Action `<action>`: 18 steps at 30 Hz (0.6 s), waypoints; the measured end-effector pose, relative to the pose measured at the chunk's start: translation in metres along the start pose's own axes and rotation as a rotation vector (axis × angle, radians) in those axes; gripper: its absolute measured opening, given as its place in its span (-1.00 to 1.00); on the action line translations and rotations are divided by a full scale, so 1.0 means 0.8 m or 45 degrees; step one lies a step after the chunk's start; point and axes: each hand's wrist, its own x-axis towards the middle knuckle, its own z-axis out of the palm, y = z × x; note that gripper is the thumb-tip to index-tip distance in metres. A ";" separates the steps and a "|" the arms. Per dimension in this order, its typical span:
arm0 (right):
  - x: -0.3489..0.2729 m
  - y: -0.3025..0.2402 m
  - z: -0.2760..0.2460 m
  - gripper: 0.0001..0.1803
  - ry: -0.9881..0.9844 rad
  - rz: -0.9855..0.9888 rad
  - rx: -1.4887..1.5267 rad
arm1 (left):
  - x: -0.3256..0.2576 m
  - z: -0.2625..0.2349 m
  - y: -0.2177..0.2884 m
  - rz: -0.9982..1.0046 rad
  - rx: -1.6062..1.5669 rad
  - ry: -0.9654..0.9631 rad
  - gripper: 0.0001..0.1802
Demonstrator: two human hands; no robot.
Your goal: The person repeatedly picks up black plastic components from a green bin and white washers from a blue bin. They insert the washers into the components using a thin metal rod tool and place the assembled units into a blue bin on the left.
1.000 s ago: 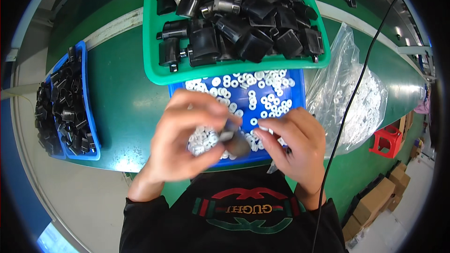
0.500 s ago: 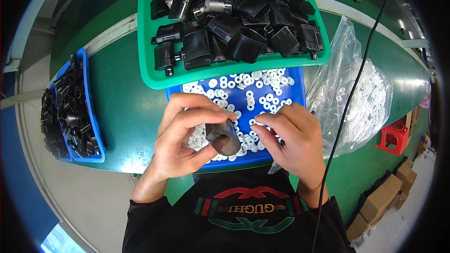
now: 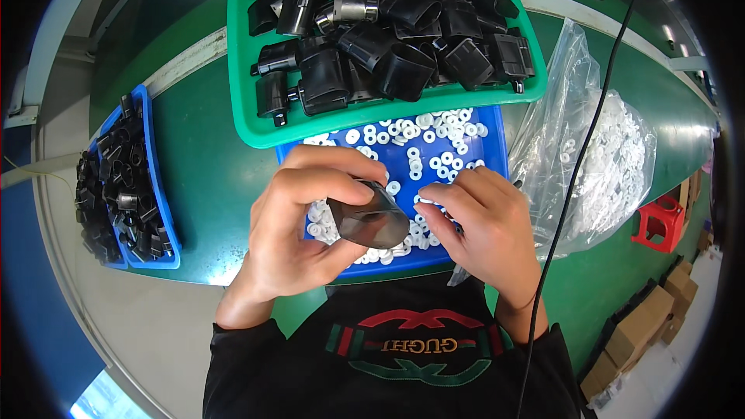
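Note:
My left hand is closed round a black plastic housing, its wide oval mouth tilted down and to the right. My right hand pinches a small white ring washer between thumb and forefinger, a short way right of the housing and apart from it. A thin dark object shows in part at the right palm; its kind is hidden. Beneath both hands lies a blue tray scattered with white ring washers. The tray's near left part is covered by my left hand.
A green tray heaped with black housings overlaps the blue tray's far edge. At the left sit blue bins of black parts. A clear bag of washers lies right, with a black cable hanging across. A red stool stands beyond.
My left hand has turned the housing slightly, and its mouth now sits a little further right and nearer the camera. The right hand keeps its pinch almost in place.

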 end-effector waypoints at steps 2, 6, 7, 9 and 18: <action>-0.001 0.002 0.002 -0.78 -0.017 0.002 -0.015 | 0.001 0.000 -0.008 0.041 0.042 -0.102 -0.46; 0.000 0.001 0.004 -0.76 0.008 0.013 -0.032 | -0.005 0.009 -0.026 -0.020 -0.150 -0.088 -0.44; 0.002 -0.002 0.002 -0.75 0.017 0.023 -0.034 | -0.005 0.011 -0.029 -0.048 -0.226 -0.085 -0.44; 0.007 -0.008 -0.009 -0.74 0.015 0.023 0.075 | -0.010 0.011 -0.032 -0.161 -0.298 -0.135 -0.43; 0.028 -0.037 -0.049 -0.83 0.333 -0.290 1.520 | -0.015 0.015 -0.031 -0.365 -0.349 -0.142 -0.73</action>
